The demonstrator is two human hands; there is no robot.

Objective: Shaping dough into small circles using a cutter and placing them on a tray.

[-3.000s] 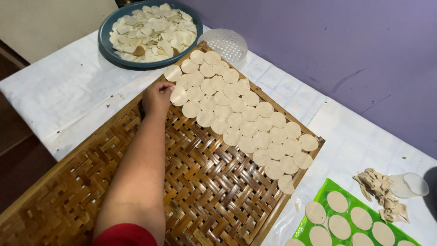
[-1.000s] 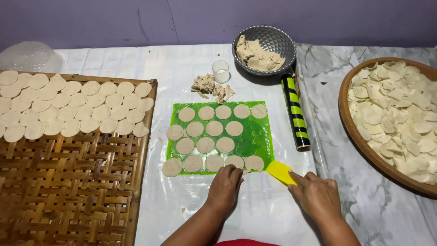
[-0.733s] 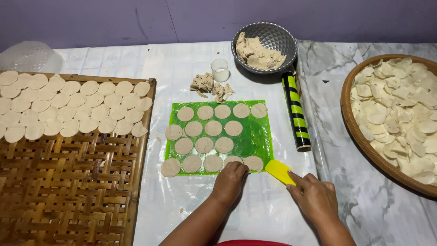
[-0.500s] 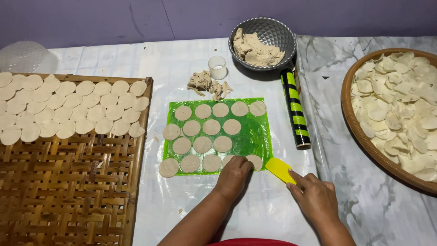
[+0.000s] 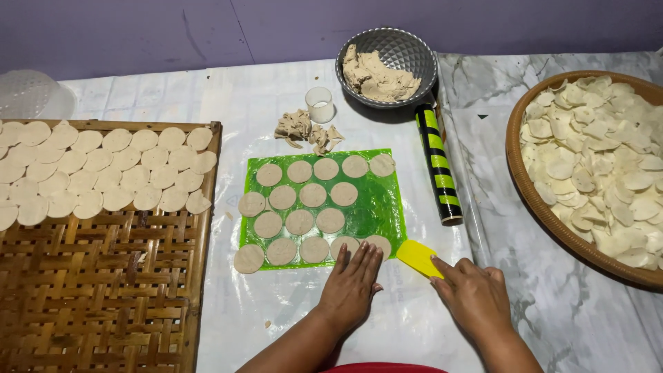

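Roughly a third of the woven bamboo tray (image 5: pixel 103 290) holds pale round dough discs (image 5: pixel 103 173); more remain on the green plastic mat (image 5: pixel 387 207). The left hand (image 5: pixel 352 287) lies flat and released on them, while the right hand (image 5: pixel 473 297) grasps a yellow plastic scraper (image 5: pixel 418 257).

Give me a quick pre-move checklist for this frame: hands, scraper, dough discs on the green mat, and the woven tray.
1. Left hand flat, fingertips on the near row of dough discs: ok.
2. Right hand holding the yellow scraper, blade pointing towards the mat: ok.
3. Discs all inside the green mat: not ok, the near-left disc lies over the edge.
4. Discs loose from the mat: cannot tell.
5. Bare weave left on the woven tray below its rows of discs: ok.
6. Rolling pin lying apart from the mat's right edge: ok.
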